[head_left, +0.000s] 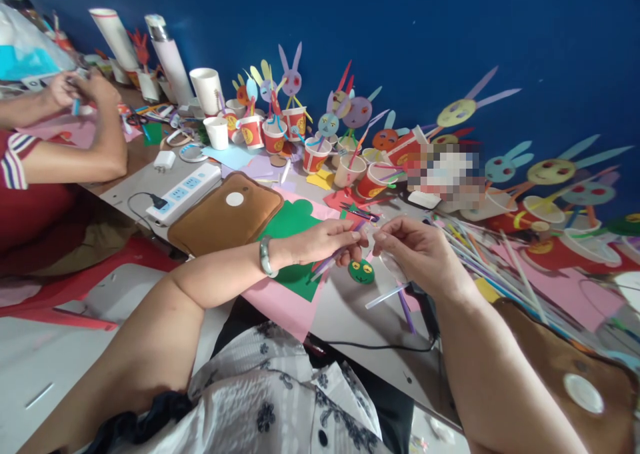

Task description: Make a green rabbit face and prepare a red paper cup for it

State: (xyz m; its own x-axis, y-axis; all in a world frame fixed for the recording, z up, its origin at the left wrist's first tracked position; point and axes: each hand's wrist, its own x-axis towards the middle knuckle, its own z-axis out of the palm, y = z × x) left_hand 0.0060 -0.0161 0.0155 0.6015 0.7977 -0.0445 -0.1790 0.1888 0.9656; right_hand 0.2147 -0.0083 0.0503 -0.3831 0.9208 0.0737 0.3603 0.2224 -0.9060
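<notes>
Far left, another person (70, 147) works over the same tabletop (345, 321), w/ a red chair (65, 307) alongside. Next, a power strip (185, 191) and a brown pad (225, 211), then green paper (290, 234) over pink paper (295, 315).

The left hand (330, 241) is mostly closed, fingers curled round purple sticks (325, 265) — prob. to keep them bunched, ends pointing down-left. A green face cutout (361, 272) lies just below the hands. The right hand (420, 251) has thumb & forefinger nearly together, close to the left's fingertips; can't tell what, if anything, it grips.

Behind, paper cups (253, 133) w/ rabbit-eared figures line the blue wall (450, 34) — prob. b/c cups prop them up. Loose sticks (475, 254) lie right of the hands.
</notes>
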